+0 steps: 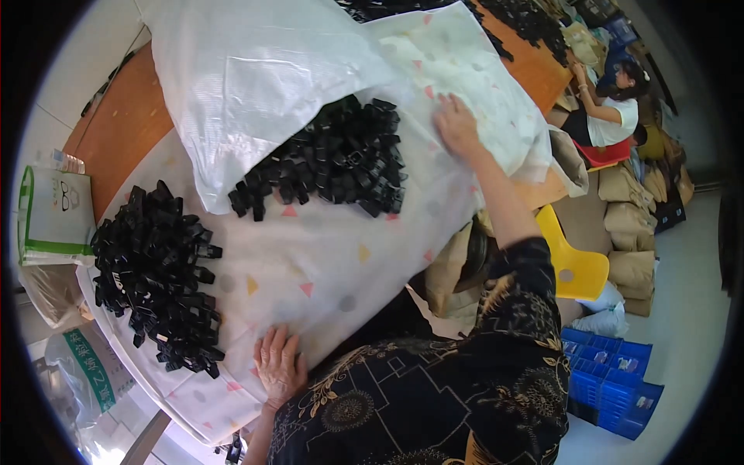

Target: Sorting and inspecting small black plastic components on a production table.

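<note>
My left hand [279, 364] lies flat on the patterned white table cover [310, 256] near the table's front edge, its fingers stretched out and holding nothing. Reaching far across, my right hand [457, 124] rests on the cover beside a folded white part of the cloth [492, 93], fingers apart. A heap of small black plastic pieces [333, 163] spills from the mouth of a white woven sack [263, 85] lying on the table. At the left edge stands a second heap of similar black pieces [159, 279]. The exact kind of the pieces is too small to tell.
A white and green bag [58, 209] stands by the table's left side. More black pieces [527, 27] lie on the far wooden table. On the right are a yellow chair [573, 263], blue bins [608, 380], brown sacks [629, 248] and a seated person [612, 112].
</note>
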A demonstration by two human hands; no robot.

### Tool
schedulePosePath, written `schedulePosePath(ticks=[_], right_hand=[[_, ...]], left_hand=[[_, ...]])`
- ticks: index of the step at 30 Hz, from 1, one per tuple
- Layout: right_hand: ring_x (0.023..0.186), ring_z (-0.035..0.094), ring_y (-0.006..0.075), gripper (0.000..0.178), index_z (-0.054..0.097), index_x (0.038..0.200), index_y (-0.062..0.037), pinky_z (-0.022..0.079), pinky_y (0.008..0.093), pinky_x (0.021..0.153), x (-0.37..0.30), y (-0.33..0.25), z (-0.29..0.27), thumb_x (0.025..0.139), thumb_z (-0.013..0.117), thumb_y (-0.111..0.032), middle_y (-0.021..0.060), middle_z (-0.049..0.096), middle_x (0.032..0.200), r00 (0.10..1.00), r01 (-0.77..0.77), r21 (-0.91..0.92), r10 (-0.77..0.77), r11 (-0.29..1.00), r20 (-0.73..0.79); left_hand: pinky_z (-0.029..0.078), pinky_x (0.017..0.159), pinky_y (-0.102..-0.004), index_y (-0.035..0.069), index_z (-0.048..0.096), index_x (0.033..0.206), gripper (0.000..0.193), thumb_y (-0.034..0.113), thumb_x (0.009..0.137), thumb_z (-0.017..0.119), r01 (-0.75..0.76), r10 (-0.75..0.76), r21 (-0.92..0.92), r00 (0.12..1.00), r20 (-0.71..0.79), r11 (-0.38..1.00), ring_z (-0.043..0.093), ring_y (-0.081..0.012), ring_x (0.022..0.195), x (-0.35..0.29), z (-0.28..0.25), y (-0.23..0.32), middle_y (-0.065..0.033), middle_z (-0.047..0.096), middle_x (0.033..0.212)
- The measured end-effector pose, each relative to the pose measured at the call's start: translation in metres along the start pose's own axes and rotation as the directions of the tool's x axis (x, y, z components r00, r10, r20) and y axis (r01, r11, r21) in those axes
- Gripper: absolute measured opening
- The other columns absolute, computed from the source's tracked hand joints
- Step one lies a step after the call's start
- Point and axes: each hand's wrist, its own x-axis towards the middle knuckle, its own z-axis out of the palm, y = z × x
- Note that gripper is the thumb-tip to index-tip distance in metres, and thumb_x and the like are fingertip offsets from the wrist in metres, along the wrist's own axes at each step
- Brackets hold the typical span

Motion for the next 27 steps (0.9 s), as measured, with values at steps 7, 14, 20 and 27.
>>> schedulePosePath(ticks=[7,14,20,27], right_hand=[[0.133,0.042,0.0337,0.048,0.052,0.136,-0.0095,0.033,0.0467,0.107,-0.164,-0.054,-0.072,0.091,0.058,-0.027,0.0137,0.047,0.144,0.858,0.508,0.143,-0.513,0.849,-0.002],[0.134,0.043,0.0254,0.045,0.055,0.134,-0.0127,0.033,0.0407,0.106,-0.115,0.041,-0.043,0.093,0.056,-0.031,0.0101,0.048,0.143,0.917,0.394,0.031,-0.39,0.918,-0.085],[0.13,0.047,0.027,0.044,0.054,0.135,-0.0119,0.036,0.0418,0.106,-0.071,0.126,-0.028,0.095,0.052,-0.03,0.01,0.05,0.141,0.98,0.178,-0.046,-0.181,0.983,-0.078],[0.117,0.054,0.0318,0.047,0.057,0.127,-0.0093,0.044,0.0432,0.098,-0.037,0.203,-0.032,0.09,0.059,-0.039,0.0112,0.053,0.131,0.89,-0.296,-0.073,0.247,0.952,-0.383]], left_hand=[[0.029,0.112,-0.0538,0.002,0.054,0.122,0.047,0.001,0.075,0.063,0.038,-0.038,0.061,0.999,0.004,0.997,0.043,-0.0397,0.131,0.004,-0.012,0.016,-0.0199,0.05,0.136],[0.026,0.113,-0.0541,0.002,0.052,0.126,0.046,0.005,0.081,0.059,0.138,-0.134,0.162,0.99,-0.033,0.977,0.04,-0.0402,0.134,0.001,-0.001,0.035,-0.021,0.048,0.14],[0.027,0.112,-0.0557,0.003,0.05,0.128,0.046,0.008,0.083,0.055,0.105,-0.089,0.22,0.993,-0.08,0.97,0.041,-0.0418,0.133,-0.002,0.011,0.025,-0.0222,0.047,0.141],[0.029,0.11,-0.0573,0.004,0.05,0.125,0.042,0.01,0.084,0.053,0.117,-0.101,0.272,0.992,-0.07,0.955,0.042,-0.0425,0.131,-0.003,0.008,0.028,-0.0228,0.048,0.139]])
